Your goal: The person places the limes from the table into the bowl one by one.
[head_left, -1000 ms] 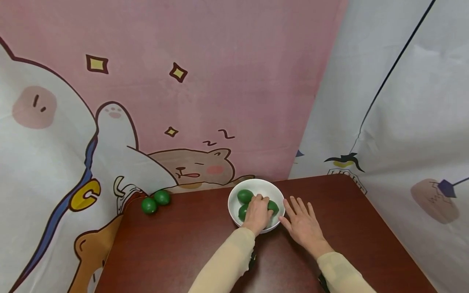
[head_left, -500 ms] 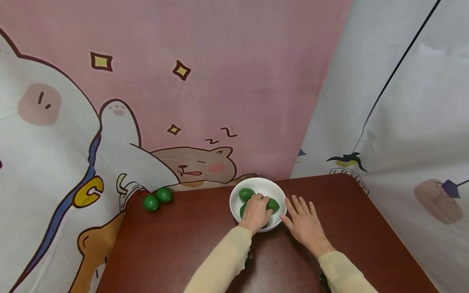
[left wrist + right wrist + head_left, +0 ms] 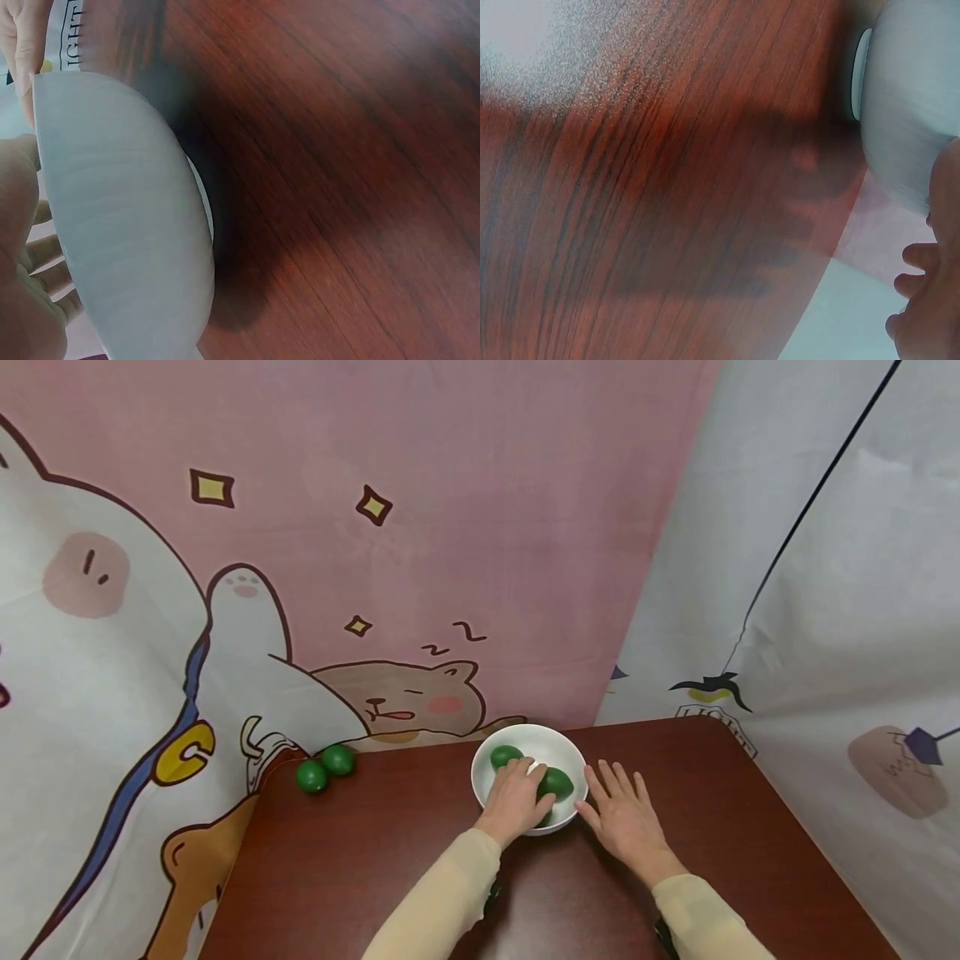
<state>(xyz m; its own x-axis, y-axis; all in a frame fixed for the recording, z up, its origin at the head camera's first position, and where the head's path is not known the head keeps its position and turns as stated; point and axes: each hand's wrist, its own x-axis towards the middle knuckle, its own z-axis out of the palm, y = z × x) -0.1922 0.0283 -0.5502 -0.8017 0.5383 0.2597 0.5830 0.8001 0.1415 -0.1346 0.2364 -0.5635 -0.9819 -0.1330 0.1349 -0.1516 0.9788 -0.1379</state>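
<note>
Green limes lie in a white bowl [image 3: 546,746] near the table's back edge in the head view. One lime [image 3: 506,757] is at the back, another lime [image 3: 557,783] at the right, and part of a third shows low beside my left thumb. Over the bowl's left half, my left hand [image 3: 513,799] reaches in with loosely extended fingers and its thumb apart; whatever lies beneath the palm is hidden. My right hand [image 3: 624,822] has its fingers spread, at the bowl's right rim. Both wrist views show the bowl's outer side [image 3: 127,202] beside the hands.
Two more limes, a nearer one [image 3: 311,776] and a farther one [image 3: 339,760], sit at the table's back left corner. The dark red wooden table [image 3: 375,843] meets a printed cloth backdrop [image 3: 480,527] behind it.
My left hand has shifted left within the bowl, its fingers looking less bunched, and now covers the lime that showed at its left. The right hand stays at the rim.
</note>
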